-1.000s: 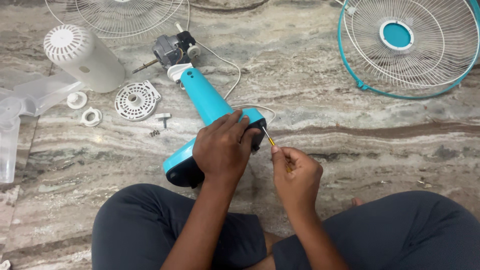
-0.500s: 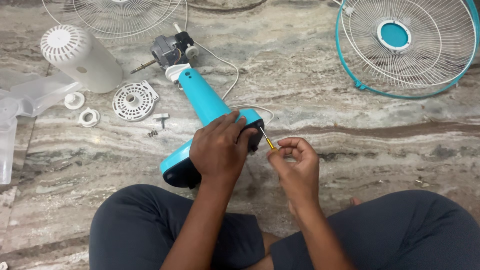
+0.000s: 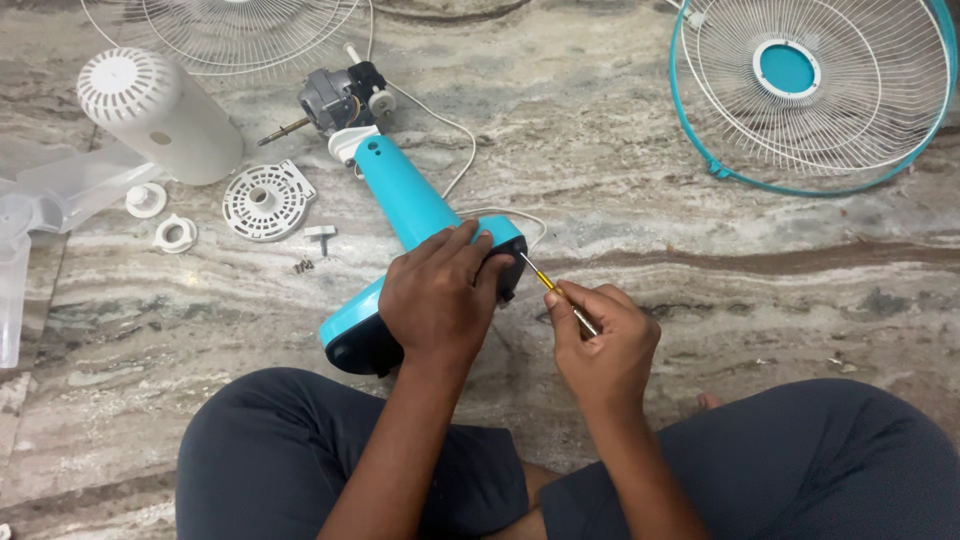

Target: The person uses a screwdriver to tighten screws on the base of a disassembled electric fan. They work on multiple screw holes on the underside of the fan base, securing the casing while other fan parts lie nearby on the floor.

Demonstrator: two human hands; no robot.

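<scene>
left hand (image 3: 437,297) clamps blue fan stand (image 3: 405,205) flat on floor (image 3: 700,290) – right hand (image 3: 600,345) pinches small screwdriver (image 3: 552,287), tip at stand's dark base. step: working base screw, likely. next needs tip kept seated, stand steady. stand's long axis diagonal – motor (image 3: 340,98) end far-left, base near lap.

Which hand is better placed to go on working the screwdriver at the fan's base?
Probably the right hand: its fingers hold the thin screwdriver, whose tip points at the dark underside of the turquoise fan base. The left hand lies spread over that base, seemingly steadying it.
</scene>
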